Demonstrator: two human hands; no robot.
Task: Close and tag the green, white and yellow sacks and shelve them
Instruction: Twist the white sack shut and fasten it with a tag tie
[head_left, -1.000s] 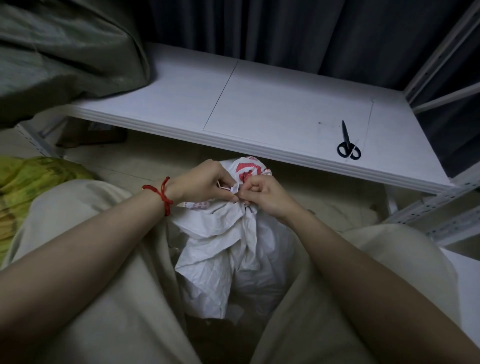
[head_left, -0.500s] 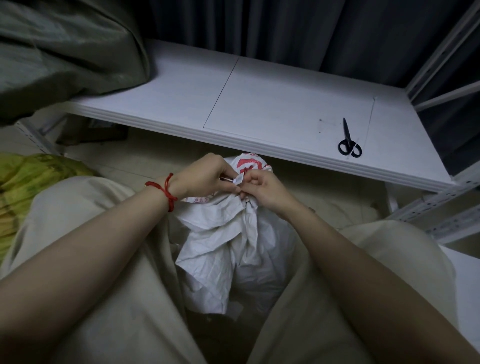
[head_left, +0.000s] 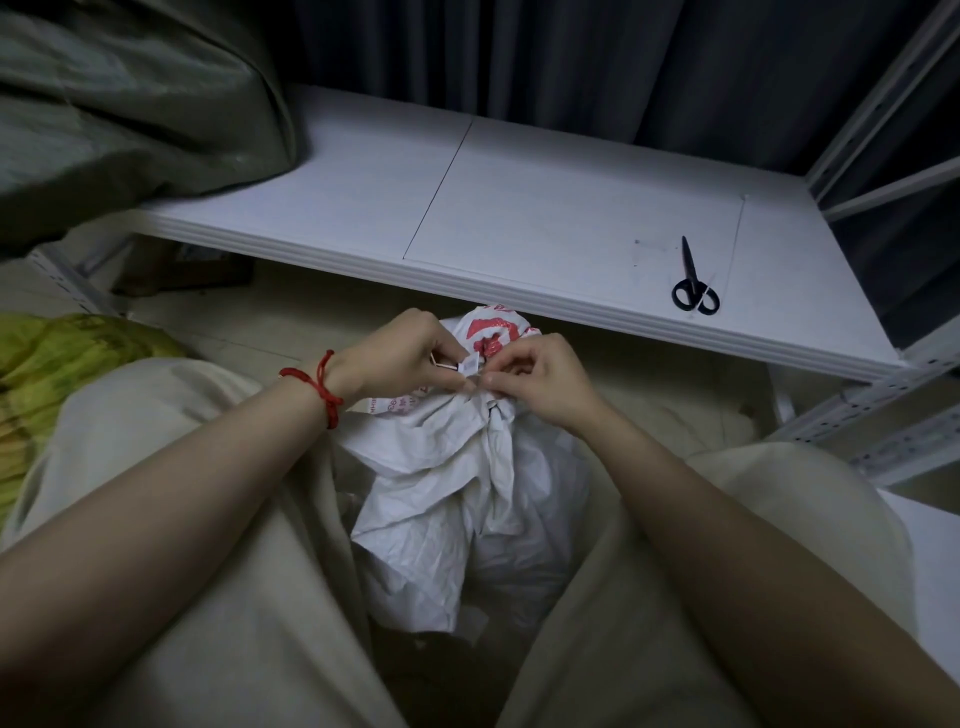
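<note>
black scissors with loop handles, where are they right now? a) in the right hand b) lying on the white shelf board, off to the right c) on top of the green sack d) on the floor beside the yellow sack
b: the black scissors lie flat on the white shelf board, apart from both hands, which are busy at the neck of the white plastic sack.

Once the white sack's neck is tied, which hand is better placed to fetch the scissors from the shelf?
Probably the right hand. The scissors lie on the shelf toward its right end, nearer that hand, while the left hand pinches the small tag at the white sack neck.
</note>
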